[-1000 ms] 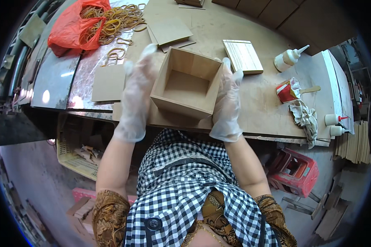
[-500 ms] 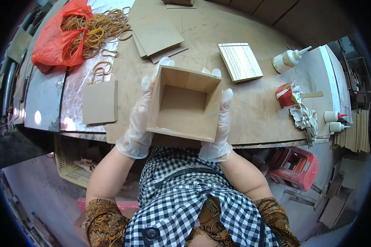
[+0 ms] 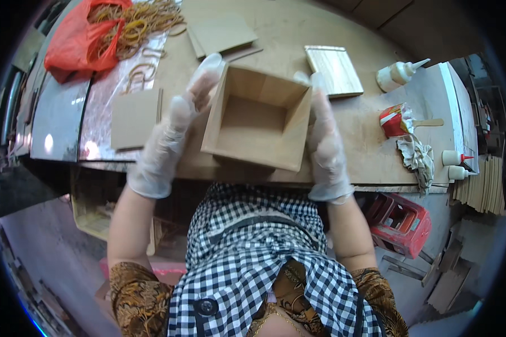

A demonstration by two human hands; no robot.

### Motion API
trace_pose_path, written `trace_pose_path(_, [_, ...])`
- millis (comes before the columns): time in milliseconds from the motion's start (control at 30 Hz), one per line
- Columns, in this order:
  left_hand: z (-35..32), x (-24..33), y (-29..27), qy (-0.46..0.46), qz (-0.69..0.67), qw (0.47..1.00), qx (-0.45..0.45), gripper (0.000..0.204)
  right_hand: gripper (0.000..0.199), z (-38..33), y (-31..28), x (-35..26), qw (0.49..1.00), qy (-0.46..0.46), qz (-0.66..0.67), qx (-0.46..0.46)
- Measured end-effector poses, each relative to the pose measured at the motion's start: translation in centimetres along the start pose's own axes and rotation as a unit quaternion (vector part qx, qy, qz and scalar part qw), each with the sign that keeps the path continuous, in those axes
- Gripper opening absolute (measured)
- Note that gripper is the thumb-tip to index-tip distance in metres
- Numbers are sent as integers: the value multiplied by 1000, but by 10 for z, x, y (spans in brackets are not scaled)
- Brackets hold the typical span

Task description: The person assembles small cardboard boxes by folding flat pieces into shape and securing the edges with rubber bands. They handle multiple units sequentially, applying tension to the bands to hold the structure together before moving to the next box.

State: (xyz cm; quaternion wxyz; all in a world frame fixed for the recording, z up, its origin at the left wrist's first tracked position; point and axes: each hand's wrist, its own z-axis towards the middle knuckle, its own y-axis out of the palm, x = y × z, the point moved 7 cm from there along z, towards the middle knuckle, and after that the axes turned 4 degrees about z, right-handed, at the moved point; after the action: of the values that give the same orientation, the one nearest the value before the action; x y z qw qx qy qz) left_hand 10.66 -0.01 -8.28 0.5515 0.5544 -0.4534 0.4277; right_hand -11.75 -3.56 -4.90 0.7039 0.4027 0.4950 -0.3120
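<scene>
The open wooden box [image 3: 257, 124] sat above the near edge of the tabletop [image 3: 371, 146], clamped between two gloved hands: the left hand [image 3: 177, 121] flat on its left wall, the right hand [image 3: 326, 140] on its right wall. Four walls and a bottom looked joined; no lid was on. Beyond the box lay one slatted panel [image 3: 334, 70], to its right one glue bottle [image 3: 396, 74] and two smaller ones [image 3: 454, 165]. Left of the box, one square board [image 3: 135, 119], one red bag [image 3: 78, 42] of rubber bands [image 3: 143, 22].
</scene>
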Motion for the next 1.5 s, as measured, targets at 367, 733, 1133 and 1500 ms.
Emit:
trace_pose_path(367, [1, 18, 16, 22, 454, 867, -205, 136, 154, -6, -21, 27, 915, 73, -313, -244])
trace_pose_path(733, [-1, 14, 14, 92, 484, 850, -187, 124, 149, 11, -18, 16, 933, 13, -290, -214])
trace_pose_path(1133, [-8, 4, 22, -47, 389, 907, -155, 103, 155, 15, -29, 31, 914, 86, -289, -273])
trace_pose_path(1500, [0, 28, 39, 92, 386, 898, -191, 106, 156, 26, -15, 15, 915, 52, -274, -293])
